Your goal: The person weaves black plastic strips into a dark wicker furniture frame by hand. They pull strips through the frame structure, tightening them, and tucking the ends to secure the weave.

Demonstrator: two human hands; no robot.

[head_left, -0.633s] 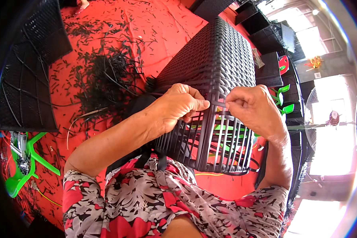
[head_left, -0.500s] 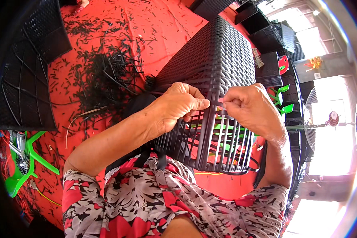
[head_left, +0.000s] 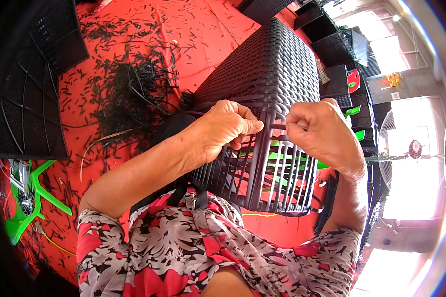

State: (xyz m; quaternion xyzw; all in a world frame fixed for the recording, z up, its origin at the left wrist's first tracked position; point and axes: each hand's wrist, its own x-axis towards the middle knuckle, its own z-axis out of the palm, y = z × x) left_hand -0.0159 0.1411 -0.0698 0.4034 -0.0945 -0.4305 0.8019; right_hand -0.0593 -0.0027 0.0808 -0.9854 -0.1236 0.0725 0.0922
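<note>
One large woven black basket frame filled the middle of the view, lying on its side on the red floor, its finished wicker wall toward twelve o'clock and its bare black ribs open toward six o'clock. At nine o'clock a second dark woven panel lay flat, and between it and the frame a heap of cut black strand offcuts was scattered. A green plastic piece sat at eight o'clock, and more dark woven baskets were stacked at one o'clock.

The left hand rested on the edge of the weave where it met the bare ribs, fingers curled and pinched closed at the working row, thumb against the forefinger. The right hand was closed in a loose fist just at three o'clock of it, gripping a thin black weaving strand that ran between the two hands.

Compared with half a second earlier, the hands had drawn slightly apart along the row, so the strand appeared pulled tighter across a rib; I judged that one more pass of weaving was being cinched down.
</note>
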